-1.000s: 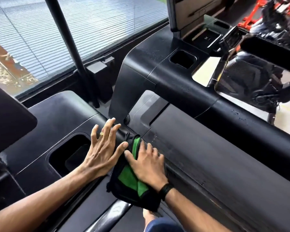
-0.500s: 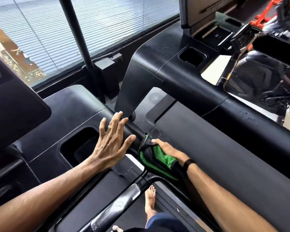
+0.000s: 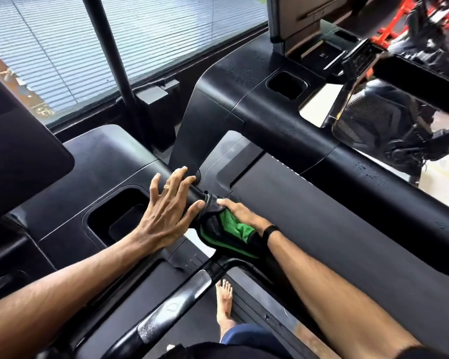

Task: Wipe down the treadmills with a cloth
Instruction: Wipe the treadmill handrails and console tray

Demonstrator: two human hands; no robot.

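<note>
**Cloth pressed to the treadmill's side rail, one hand bracing beside it**

Beyond the black treadmill console (image 3: pixel 94 161) runs a slatted window blind (image 3: pixel 62 47) crossed by a dark upright post (image 3: pixel 109 47); at the top right, red and black gym equipment (image 3: pixel 412 29) is blurred and cut off by the frame, so its make cannot be told.

Much is hidden. The cloth's (image 3: pixel 228 229) underside and far end disappear beneath the right hand (image 3: pixel 240 211) and wrist, and only its green face and dark border show. The right hand's fingertips are mostly covered by the cloth and the rail (image 3: pixel 192 195), so whether they curl round the fabric or lie flat on it cannot be told; only the thumb, lying along the cloth's upper edge, is plain. A black band (image 3: pixel 271 230) circles that wrist.

The cloth sits on the rail where it meets the console, bunched under the right palm, its dark corner just touching the left thumb. The left hand (image 3: pixel 166 211) rests flat on the console edge beside the cup recess (image 3: pixel 119 216), fingers straight and spread, a ring (image 3: pixel 166 187) on one of them.

Below, a bare foot (image 3: pixel 224 304) stands on the belt beside a glossy handlebar (image 3: pixel 171 307).
</note>
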